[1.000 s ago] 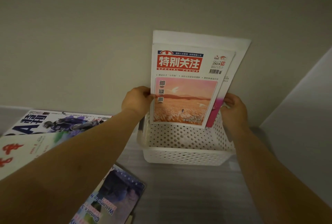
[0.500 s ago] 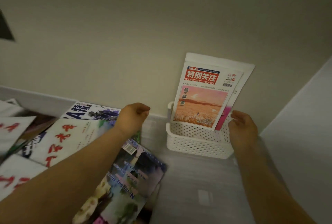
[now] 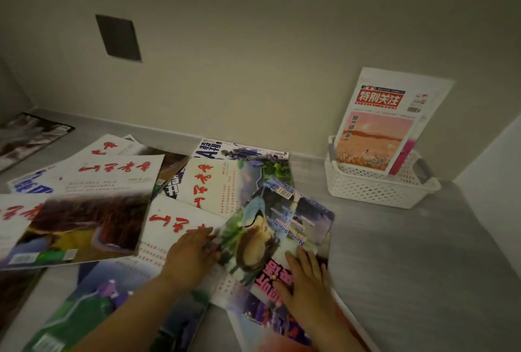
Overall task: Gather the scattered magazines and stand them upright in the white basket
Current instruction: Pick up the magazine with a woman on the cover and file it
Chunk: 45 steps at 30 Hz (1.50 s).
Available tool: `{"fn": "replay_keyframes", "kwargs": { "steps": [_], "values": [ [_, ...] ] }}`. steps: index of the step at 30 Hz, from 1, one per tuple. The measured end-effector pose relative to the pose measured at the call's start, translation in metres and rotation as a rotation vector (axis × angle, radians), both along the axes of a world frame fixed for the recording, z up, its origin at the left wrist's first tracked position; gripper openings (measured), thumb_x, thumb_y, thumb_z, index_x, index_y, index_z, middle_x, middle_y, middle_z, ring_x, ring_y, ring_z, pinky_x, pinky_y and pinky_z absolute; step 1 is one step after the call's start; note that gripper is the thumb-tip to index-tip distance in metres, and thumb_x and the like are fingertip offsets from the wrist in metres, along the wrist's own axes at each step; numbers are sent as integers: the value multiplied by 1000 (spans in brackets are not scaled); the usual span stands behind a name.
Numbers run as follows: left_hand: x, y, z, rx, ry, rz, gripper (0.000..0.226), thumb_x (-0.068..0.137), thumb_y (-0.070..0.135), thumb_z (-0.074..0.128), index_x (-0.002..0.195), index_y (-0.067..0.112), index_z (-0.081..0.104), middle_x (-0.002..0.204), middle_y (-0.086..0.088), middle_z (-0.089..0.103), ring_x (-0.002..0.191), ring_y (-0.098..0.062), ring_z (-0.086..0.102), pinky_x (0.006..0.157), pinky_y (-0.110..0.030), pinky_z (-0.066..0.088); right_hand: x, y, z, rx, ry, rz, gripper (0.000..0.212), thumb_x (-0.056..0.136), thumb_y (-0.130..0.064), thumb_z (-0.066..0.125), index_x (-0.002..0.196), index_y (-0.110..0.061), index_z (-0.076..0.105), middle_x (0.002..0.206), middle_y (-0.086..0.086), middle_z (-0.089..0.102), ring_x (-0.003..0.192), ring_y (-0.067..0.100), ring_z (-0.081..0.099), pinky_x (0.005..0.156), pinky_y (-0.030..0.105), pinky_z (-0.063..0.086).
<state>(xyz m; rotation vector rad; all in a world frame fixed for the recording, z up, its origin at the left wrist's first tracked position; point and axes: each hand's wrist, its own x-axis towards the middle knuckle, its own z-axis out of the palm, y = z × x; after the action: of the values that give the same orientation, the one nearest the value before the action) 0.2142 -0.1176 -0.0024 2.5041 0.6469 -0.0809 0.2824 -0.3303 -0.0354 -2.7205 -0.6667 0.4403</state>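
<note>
Both hands lie flat and open, gripping nothing: left hand (image 3: 191, 253) on a red-lettered magazine (image 3: 172, 227), right hand (image 3: 306, 281) on the girl-cover magazine (image 3: 270, 236). White basket (image 3: 375, 188) at two o'clock holds at least two upright magazines (image 3: 377, 131); bare tabletop (image 3: 408, 253) between.

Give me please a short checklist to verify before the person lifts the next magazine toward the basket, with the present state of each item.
1. Both hands on the target: ok. The left hand and right hand lie flat on the portrait-cover magazine.
2. Firm grip on it: not ok. The fingers are spread on top, not closed around an edge.
3. Target free to lift: ok. It lies on top of the pile, nothing on it.
4. White basket has room: ok. Open space shows in front of the standing magazines.
5. Standing magazines stable: ok. They lean back against the wall.
6. Path to the basket: ok. Bare counter lies between.
</note>
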Motion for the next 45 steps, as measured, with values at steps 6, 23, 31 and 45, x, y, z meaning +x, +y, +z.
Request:
{"fn": "replay_keyframes", "kwargs": {
  "steps": [6, 23, 31, 45],
  "values": [
    [10, -2, 14, -259, -82, -36, 31, 91, 19, 46, 122, 13, 50, 124, -10, 59, 110, -26, 55, 89, -29, 41, -4, 1, -10, -99, -63, -12, 62, 92, -52, 24, 143, -31, -3, 155, -2, -16, 141, 18, -19, 107, 33, -19],
    [35, -2, 56, -532, -322, -39, 13, 85, -2, 51, 86, 2, 64, 83, -16, 62, 77, -25, 57, 69, -33, 49, 13, -10, 56, 309, -106, -199, 68, 83, -27, 61, 140, -21, 24, 148, 7, 30, 131, 22, 36, 107, 36, 32],
    [64, -32, 129, -470, -469, -240, 20, 84, 0, 56, 74, 16, 63, 65, 8, 59, 59, -1, 56, 50, 1, 38, 85, -33, 159, 51, -497, 198, 53, 83, -26, 60, 133, -21, 43, 144, 6, 41, 138, 22, 27, 113, 36, 8],
    [155, -103, 151, -693, -582, 95, 37, 82, 1, 59, 118, -2, 52, 91, -9, 64, 78, -16, 61, 63, -12, 53, 201, -138, 194, 888, 82, -116, 31, 83, 1, 56, 72, -27, 65, 60, -12, 70, 51, -4, 62, 48, 6, 47]
  ]
}}
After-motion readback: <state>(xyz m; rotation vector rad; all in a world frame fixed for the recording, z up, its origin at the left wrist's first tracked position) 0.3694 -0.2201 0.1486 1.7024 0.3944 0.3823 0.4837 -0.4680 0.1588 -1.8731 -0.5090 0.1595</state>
